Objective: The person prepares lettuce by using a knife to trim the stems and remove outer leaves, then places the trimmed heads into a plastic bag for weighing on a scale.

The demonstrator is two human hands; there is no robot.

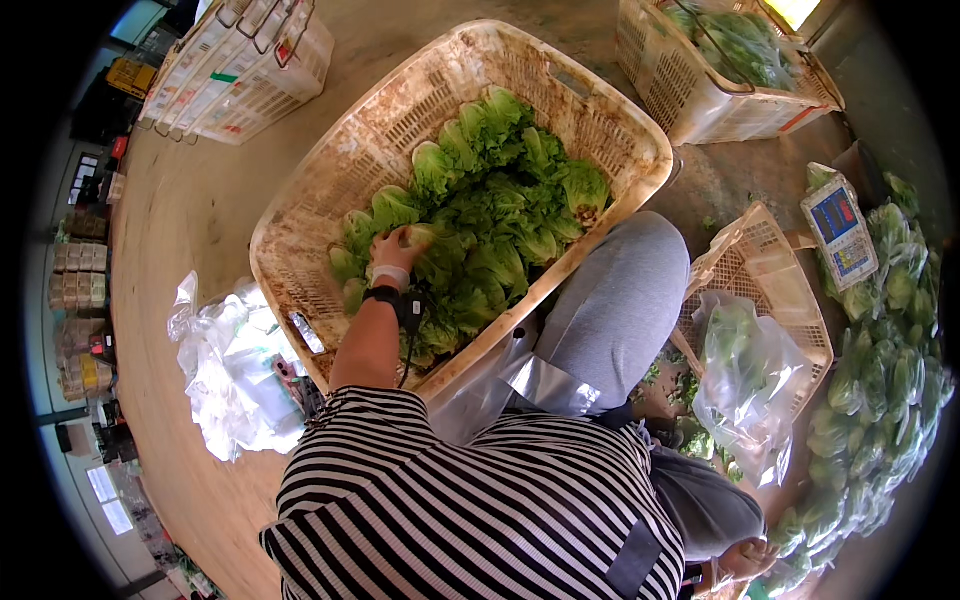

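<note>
A large, soil-stained plastic crate [322, 202] stands tilted in front of me, partly filled with green lettuce heads [487, 262]. My left hand [396, 251] reaches inside near its left wall, with fingers and thumb curled around a pale lettuce head [424, 238]. Down at the lower right, my right hand [746, 559] is beside bagged lettuce [795, 544]; its fingers are partly curled, and whether it holds anything is unclear. Clear plastic film [551, 382] lies across my lap between the crate and my striped shirt.
Loose clear plastic bags [232, 375] lie on the floor at left. To the right are a smaller crate [799, 315] with a bag of lettuce [739, 360], a digital scale [840, 225] and heaped bagged lettuce [877, 405]. Further crates [255, 82] and a filled crate [739, 112] stand behind.
</note>
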